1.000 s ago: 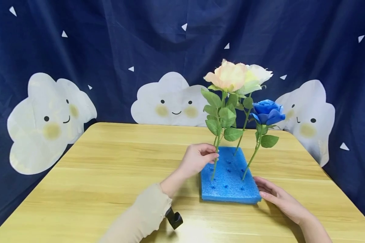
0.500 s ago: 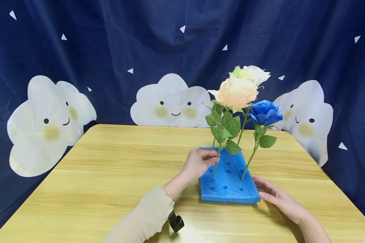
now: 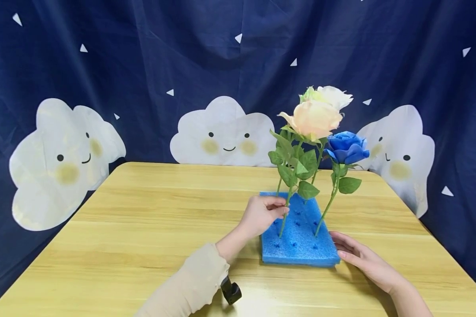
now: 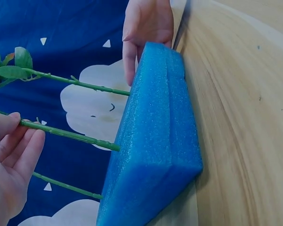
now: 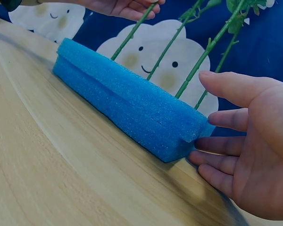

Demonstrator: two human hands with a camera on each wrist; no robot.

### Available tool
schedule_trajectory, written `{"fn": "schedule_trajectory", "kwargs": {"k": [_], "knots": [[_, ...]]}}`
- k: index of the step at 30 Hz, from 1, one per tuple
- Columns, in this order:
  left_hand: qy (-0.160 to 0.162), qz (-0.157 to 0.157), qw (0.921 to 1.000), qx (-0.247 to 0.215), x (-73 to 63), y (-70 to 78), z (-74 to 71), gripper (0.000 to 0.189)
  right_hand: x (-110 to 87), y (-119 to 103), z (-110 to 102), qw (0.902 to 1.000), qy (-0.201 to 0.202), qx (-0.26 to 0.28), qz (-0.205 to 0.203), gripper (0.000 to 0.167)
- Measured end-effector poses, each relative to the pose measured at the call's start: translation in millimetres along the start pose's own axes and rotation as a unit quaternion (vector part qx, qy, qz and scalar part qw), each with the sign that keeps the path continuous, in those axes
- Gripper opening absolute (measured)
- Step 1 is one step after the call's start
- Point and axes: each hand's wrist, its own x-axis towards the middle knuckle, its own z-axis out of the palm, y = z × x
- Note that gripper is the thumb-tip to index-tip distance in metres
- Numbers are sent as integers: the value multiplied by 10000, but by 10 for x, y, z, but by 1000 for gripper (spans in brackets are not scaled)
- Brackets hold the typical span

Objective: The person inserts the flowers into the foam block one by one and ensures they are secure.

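My left hand (image 3: 258, 215) pinches the green stem of a peach rose (image 3: 316, 119) between thumb and fingers. The stem's lower end (image 4: 114, 147) meets the top face of a blue foam block (image 3: 301, 257) in the left wrist view. A blue rose (image 3: 347, 147) stands in the block's right side, leaning right. Behind the peach bloom, a white rose (image 3: 335, 96) is partly covered. One more stem (image 3: 278, 188) rises at the back left, its bloom hidden. With fingers extended, my right hand (image 5: 259, 136) rests against the block's right end.
Small slits (image 3: 294, 244) dot the foam's top. The block lies on a wooden table (image 3: 162, 211), right of centre. Behind the table hangs a dark blue curtain (image 3: 198, 48) with cloud faces. A black wrist mount (image 3: 231, 291) hangs below the left sleeve.
The peach rose has come lower and shifted right, its bloom now overlapping the white one more. My left hand has moved slightly right with the stem. My right hand has stayed at the block.
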Motion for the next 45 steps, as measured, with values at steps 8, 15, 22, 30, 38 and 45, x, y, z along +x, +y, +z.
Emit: {"fn": "schedule_trajectory", "kwargs": {"k": [8,15,22,30,38,45], "knots": [[162,104,9998,100,36,-57,-13,17,-8,20,2,10000,-18,43,-50,47],[196,182,9996,10,44,-87,-28,16,-8,24,8,10000,-24,65,-56,46],[181,157,9997,-28,53,-72,-28,15,-4,25,0,10000,-20,31,-40,46],[186,179,9996,-126,66,-70,-38,15,2,39,-9,10000,-31,65,-53,46],[186,255,9995,-88,79,-57,-43,15,6,32,-12,10000,-23,50,-45,46],[-26,35,10000,70,40,-107,-20,16,3,28,-8,10000,13,-26,12,46]]}}
